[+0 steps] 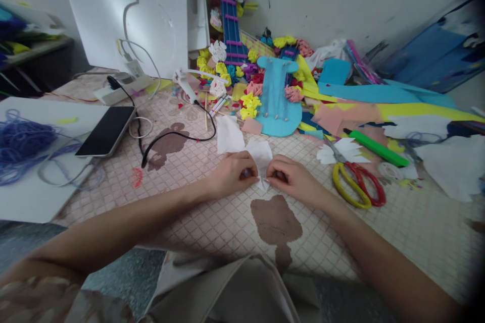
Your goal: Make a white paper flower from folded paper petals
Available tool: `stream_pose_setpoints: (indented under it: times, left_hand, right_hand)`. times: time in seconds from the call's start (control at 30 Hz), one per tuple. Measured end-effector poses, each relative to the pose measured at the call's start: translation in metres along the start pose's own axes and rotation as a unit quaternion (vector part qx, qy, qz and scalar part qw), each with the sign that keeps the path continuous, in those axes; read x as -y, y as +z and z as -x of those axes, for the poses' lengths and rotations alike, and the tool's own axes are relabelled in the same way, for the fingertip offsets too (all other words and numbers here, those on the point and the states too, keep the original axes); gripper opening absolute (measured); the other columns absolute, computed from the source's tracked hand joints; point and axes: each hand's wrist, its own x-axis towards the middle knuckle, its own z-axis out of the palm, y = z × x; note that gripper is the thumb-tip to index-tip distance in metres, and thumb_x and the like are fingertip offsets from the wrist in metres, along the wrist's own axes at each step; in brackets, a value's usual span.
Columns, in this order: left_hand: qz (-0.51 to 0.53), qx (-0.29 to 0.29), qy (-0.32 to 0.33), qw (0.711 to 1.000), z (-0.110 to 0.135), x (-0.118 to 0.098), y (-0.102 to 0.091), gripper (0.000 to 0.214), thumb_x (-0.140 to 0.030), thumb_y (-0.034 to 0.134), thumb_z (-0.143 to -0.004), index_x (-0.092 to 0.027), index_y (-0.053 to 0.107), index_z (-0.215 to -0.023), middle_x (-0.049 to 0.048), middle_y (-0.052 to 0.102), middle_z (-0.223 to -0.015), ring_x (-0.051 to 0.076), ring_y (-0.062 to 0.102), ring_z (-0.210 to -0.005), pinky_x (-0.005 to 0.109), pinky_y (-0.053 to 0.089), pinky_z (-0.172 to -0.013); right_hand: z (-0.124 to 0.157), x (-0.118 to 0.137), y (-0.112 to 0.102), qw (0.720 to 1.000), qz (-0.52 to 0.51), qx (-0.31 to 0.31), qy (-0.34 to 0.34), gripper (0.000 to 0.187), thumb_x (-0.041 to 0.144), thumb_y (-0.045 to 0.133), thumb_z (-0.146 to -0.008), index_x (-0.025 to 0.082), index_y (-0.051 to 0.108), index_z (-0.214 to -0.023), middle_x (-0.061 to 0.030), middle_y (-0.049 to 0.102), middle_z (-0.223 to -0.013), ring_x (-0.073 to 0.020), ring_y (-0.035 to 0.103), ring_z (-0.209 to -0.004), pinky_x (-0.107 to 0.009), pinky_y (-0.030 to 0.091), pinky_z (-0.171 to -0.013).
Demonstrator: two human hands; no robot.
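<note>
Between my two hands is a small piece of white crepe paper [261,154], its lower end gathered to a point. My left hand [235,174] pinches that end from the left, thumb against fingertips. From the right, my right hand [290,176] pinches the same end with its fingers curled. Another white paper piece [230,133] lies flat just beyond my left hand. Scissors [358,184] with one yellow and one red handle rest to the right of my right hand, their blades over white cut paper [343,151].
A phone [108,131] and purple yarn [25,144] lie at left. A white glue gun [185,86] with a black cord stands behind. Farther back are a blue guitar-shaped cutout [280,98] and crepe flowers [250,106]. A green cutter [377,146] lies at right.
</note>
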Motion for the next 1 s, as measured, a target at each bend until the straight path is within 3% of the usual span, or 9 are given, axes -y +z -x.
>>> stream_pose_setpoints:
  times: [0.3,1.0]
  left_hand:
    - [0.039,0.015,0.0,0.999,-0.002,0.003,-0.003,0.008,-0.02,0.062,-0.077,-0.013,0.061,-0.075,0.0014,0.057,-0.078,0.009,0.051,-0.067,0.021,0.039,-0.062]
    - [-0.01,-0.006,-0.022,1.0,-0.003,-0.004,0.002,0.003,-0.017,0.062,-0.075,-0.015,0.063,-0.073,0.0009,0.06,-0.079,0.011,0.055,-0.07,0.025,0.039,-0.068]
  right_hand:
    - [0.0,0.0,-0.001,1.0,-0.01,0.008,0.015,0.008,0.017,0.057,-0.081,0.018,0.055,-0.074,0.0007,0.047,-0.079,-0.0104,0.046,-0.065,-0.025,0.035,-0.058]
    - [0.002,0.0,0.008,0.999,0.021,-0.03,0.026,0.009,0.02,0.056,-0.081,0.019,0.053,-0.073,0.0002,0.047,-0.079,-0.0101,0.046,-0.062,-0.024,0.035,-0.055]
